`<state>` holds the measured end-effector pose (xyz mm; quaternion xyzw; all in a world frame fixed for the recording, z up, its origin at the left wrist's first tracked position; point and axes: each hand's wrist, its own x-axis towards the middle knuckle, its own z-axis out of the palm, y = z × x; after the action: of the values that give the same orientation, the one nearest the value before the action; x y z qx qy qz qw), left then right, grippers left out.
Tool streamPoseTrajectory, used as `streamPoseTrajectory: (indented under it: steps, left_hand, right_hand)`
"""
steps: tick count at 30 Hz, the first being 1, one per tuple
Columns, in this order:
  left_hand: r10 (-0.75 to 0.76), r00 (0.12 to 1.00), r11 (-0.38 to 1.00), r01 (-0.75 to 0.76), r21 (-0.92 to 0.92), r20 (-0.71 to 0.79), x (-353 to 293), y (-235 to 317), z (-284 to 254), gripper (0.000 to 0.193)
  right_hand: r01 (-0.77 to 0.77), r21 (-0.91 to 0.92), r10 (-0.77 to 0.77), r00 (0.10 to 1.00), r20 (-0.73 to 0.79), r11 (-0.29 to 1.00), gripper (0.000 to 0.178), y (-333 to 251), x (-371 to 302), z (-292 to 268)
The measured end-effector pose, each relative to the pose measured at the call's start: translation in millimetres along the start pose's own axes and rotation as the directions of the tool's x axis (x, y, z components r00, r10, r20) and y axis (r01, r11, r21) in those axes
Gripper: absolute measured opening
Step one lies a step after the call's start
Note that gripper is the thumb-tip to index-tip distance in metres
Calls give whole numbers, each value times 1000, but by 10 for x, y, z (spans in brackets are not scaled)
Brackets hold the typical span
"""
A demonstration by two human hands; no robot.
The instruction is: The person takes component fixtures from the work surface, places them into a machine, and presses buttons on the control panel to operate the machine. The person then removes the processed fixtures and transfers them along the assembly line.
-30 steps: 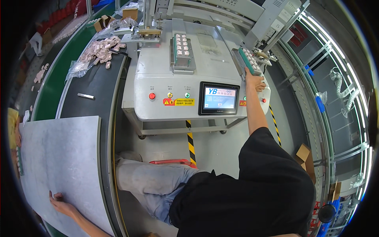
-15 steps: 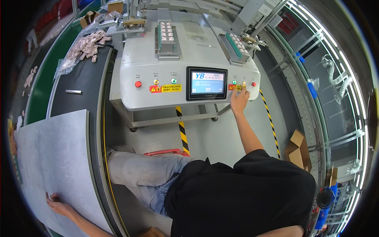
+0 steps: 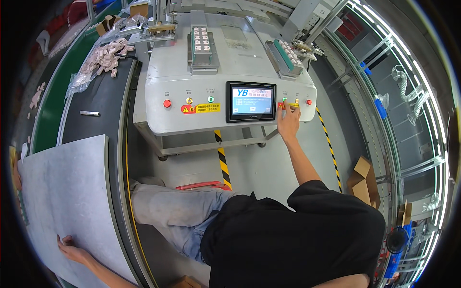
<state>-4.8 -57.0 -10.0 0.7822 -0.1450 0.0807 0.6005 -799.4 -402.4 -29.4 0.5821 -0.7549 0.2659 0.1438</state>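
Note:
My right hand [image 3: 289,122] reaches to the front panel of a white machine [image 3: 187,122]. One fingertip is at the green button [image 3: 285,100], just right of the touchscreen [image 3: 252,102]; whether it presses cannot be made out. Its fingers are partly stretched and hold nothing. A yellow button [image 3: 297,101] and a red button [image 3: 309,102] sit to the right of the green one. Far to the lower left, my left hand [image 3: 73,251] rests on a grey board [image 3: 72,192], fingers loosely bent and apart, with nothing in them.
Two fixtures bearing small pale parts, a left one [image 3: 202,57] and a right one [image 3: 288,57], stand on the machine. Pale pieces [image 3: 105,57] lie heaped on plastic beside a metal bar [image 3: 90,113]. A red stool [image 3: 204,185] and a cardboard box [image 3: 363,182] are on the floor.
My right hand has shifted slightly left, and its fingertip has come to the green button. My left hand stays on the board.

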Motion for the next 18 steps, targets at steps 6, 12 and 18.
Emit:
streamPoseTrajectory:
  steps: [6,12,18]
  left_hand:
    - [3,1000,999,-3,-42,9,12,-49,-20,45]
    - [-22,1000,993,24,-116,18,-93,131,-3,45]
    - [-36,999,981,40,-189,24,-83,68,15,42]
  right_hand:
    - [5,-73,-5,1000,-2,997,41,-125,148,-85]
    - [130,104,-109,977,-184,986,51,-818,520,-145]
    - [287,422,-240,957,-162,860,76,-2298,857,82]
